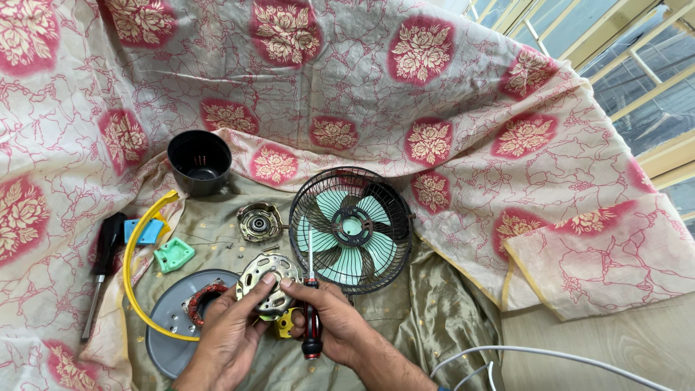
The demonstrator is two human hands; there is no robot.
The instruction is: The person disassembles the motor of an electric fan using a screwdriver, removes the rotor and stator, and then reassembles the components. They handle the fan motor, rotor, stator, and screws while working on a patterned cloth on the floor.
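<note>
My left hand (230,329) grips a round metal motor housing (266,279) from below and the left. My right hand (329,322) touches the housing's right edge and holds a red-and-black screwdriver (311,318), its shaft pointing up across the fan. A small yellow part (287,323) shows between my hands. Just beyond stands a black wire fan guard with pale green blades (351,229). A second metal motor cover (259,221) lies to the left of the fan.
A grey round plate with a copper winding (170,318) lies at lower left under a yellow ring (130,253). A black cup (199,163), green bracket (174,254), blue piece (148,232), another screwdriver (101,264) and white cable (550,356) lie around on floral cloth.
</note>
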